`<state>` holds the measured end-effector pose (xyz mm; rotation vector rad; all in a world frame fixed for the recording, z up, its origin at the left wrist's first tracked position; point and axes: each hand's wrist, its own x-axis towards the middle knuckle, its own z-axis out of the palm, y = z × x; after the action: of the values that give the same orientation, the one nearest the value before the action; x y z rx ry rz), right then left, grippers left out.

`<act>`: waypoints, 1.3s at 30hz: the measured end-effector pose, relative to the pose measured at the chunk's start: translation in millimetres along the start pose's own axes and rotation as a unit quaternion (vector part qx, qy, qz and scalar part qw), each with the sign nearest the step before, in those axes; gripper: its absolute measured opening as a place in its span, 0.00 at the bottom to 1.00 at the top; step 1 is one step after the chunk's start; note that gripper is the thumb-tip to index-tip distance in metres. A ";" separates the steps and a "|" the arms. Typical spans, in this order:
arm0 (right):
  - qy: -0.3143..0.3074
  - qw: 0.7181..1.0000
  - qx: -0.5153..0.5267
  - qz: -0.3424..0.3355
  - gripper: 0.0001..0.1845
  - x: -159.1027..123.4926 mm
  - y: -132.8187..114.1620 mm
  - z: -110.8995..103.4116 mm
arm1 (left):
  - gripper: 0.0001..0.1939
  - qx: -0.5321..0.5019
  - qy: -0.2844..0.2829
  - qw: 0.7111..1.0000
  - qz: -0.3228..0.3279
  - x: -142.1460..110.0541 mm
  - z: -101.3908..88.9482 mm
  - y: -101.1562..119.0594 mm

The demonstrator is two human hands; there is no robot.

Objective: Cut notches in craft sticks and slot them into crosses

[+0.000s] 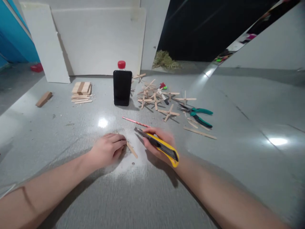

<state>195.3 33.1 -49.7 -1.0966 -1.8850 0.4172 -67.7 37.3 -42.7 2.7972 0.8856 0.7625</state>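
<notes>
My left hand (110, 149) is closed on one end of a wooden craft stick (132, 150) at the table surface. The stick's other end points toward me, to the right of my fingers. My right hand (159, 143) grips a yellow and black utility knife (164, 147), its tip pointing up and left, a short way from the stick. Slight motion blur covers the right hand. Just beyond the knife lies a red pencil (135, 121), partly hidden by that hand.
A black phone (122, 88) stands against a red-capped bottle (121, 65). Crossed craft sticks (169, 113) lie to the right, near teal-handled pliers (201, 116) and a loose stick (200, 133). At the left are a bundle of sticks (81, 88) and a brown block (44, 99).
</notes>
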 end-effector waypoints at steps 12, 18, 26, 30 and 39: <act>-0.060 0.993 0.033 0.095 0.04 -3.6 -17.6 1.7 | 0.13 -0.021 -0.011 1.000 -0.005 -0.6 3.7 2.2; -0.051 0.991 0.016 0.120 0.07 -5.8 -15.7 2.9 | 0.14 -0.017 -0.013 1.000 -0.002 2.3 -0.4 3.3; -0.062 0.987 0.042 0.142 0.06 5.3 -34.7 3.4 | 0.15 -0.019 -0.020 1.000 -0.013 3.5 -4.4 7.4; -0.077 0.987 0.053 0.132 0.06 4.7 -27.5 6.0 | 0.14 -0.025 -0.018 0.999 -0.015 3.4 -3.2 8.2; -0.150 0.987 0.058 0.023 0.09 -2.7 -29.8 6.7 | 0.16 -0.020 -0.029 0.999 -0.010 1.7 -0.7 8.1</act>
<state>174.7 15.3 -35.5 -1.0455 -2.0673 0.7447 -62.7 31.6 -39.4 2.7562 0.8758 0.6841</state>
